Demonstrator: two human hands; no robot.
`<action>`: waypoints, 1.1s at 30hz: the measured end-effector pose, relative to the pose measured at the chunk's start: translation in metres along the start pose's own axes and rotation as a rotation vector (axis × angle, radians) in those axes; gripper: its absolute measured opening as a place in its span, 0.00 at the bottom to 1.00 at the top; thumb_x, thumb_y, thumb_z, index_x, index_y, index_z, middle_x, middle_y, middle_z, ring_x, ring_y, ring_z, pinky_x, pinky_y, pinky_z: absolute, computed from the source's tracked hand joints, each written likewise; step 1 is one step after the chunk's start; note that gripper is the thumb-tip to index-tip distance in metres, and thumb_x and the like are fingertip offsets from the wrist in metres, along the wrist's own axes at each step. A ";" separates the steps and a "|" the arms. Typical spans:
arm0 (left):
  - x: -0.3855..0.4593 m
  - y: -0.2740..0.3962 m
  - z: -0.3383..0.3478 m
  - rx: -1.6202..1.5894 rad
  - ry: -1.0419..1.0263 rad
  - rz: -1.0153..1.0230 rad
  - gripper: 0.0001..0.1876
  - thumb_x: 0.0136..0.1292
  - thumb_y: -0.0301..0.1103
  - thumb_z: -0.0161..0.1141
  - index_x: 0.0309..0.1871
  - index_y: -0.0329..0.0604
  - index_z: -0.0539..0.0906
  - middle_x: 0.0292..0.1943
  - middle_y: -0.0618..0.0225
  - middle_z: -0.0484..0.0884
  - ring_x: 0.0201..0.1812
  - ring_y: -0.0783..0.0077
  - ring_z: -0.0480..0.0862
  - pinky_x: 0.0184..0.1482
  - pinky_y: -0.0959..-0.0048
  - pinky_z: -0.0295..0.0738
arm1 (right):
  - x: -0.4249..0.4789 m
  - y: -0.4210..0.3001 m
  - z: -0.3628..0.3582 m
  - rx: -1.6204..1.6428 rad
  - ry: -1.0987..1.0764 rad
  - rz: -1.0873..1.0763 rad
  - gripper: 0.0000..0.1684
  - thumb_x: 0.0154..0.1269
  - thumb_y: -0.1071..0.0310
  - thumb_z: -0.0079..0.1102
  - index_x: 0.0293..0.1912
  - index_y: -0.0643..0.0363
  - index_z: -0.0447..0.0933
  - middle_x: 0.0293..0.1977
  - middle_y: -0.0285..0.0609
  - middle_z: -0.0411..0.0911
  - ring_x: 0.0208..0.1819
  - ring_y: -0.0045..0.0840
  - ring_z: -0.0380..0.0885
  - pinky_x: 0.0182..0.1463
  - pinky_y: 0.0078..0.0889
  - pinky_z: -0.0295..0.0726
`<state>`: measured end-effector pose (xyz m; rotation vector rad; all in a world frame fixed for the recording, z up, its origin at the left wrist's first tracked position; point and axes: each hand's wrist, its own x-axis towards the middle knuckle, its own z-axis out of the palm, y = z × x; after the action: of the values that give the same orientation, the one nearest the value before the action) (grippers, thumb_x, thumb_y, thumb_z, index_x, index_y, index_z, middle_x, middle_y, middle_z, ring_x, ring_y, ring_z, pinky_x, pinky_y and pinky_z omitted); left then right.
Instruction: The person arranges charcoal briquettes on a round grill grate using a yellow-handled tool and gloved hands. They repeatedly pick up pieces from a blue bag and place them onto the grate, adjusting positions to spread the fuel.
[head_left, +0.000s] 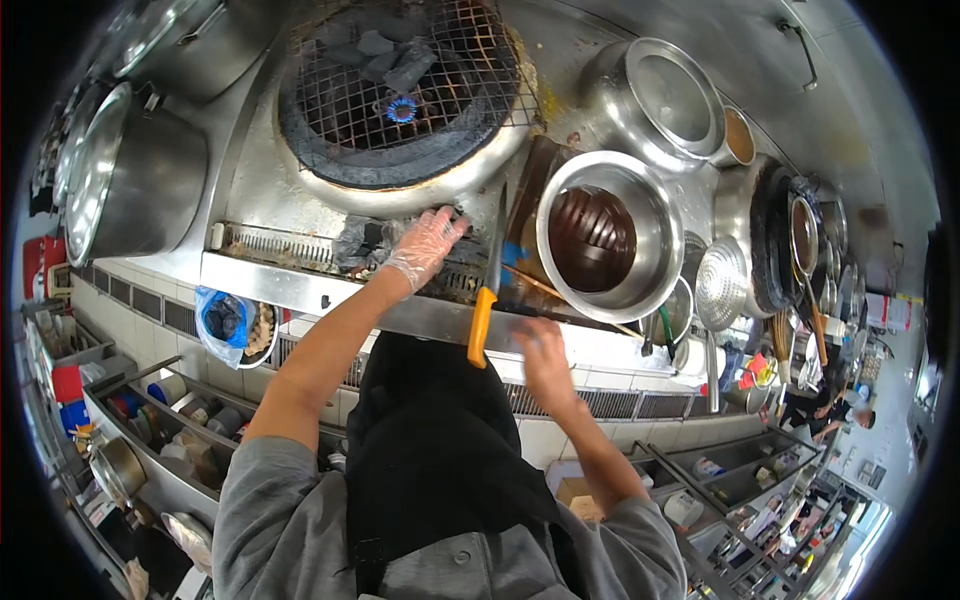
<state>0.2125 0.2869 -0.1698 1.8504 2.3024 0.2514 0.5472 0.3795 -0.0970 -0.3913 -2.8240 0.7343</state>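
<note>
My left hand (427, 247), in a clear plastic glove, reaches to the front of the steel range beside a dark plastic bag with black lumps (367, 241). Its fingers are spread; whether it touches anything beneath is hidden. My right hand (541, 349), bare and slightly blurred, hovers at the counter's front edge with bent fingers. Between them lies a long knife, its yellow handle (481, 326) jutting over the edge. Behind, a wire grate (345, 120) covers a round burner with a blue flame, charcoal pieces (409, 66) on top. A steel bowl (660, 247) of dark brown liquid stands at right.
Large lidded steel pots (161, 180) stand at left. At right are a steel pot (615, 97), a perforated skimmer (721, 281) and a green-handled utensil (666, 326). A blue-lined bin (247, 315) hangs below the counter. Shelves are behind me; a person is at far right.
</note>
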 end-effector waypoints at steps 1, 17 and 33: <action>0.001 0.001 -0.002 -0.001 -0.021 0.004 0.44 0.54 0.20 0.69 0.78 0.48 0.70 0.71 0.49 0.71 0.67 0.40 0.77 0.70 0.50 0.78 | -0.011 0.013 -0.005 -0.033 0.026 0.043 0.23 0.59 0.81 0.60 0.56 0.65 0.81 0.62 0.57 0.75 0.67 0.56 0.72 0.74 0.59 0.72; 0.109 -0.072 -0.243 -0.305 0.598 -0.180 0.36 0.62 0.38 0.68 0.75 0.45 0.74 0.66 0.48 0.79 0.68 0.41 0.79 0.73 0.49 0.74 | 0.054 -0.044 0.026 0.114 0.079 0.157 0.32 0.66 0.70 0.73 0.67 0.60 0.74 0.68 0.56 0.68 0.68 0.56 0.69 0.73 0.61 0.69; 0.218 -0.186 -0.259 0.066 0.095 -0.057 0.32 0.72 0.52 0.66 0.72 0.41 0.80 0.64 0.48 0.85 0.67 0.45 0.82 0.71 0.50 0.77 | 0.108 -0.072 0.080 -0.012 0.118 0.370 0.27 0.65 0.69 0.74 0.62 0.60 0.78 0.64 0.54 0.70 0.63 0.53 0.73 0.70 0.57 0.72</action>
<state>-0.0725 0.4546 0.0294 1.8381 2.4511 0.2636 0.4101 0.3159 -0.1163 -0.9430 -2.6743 0.7307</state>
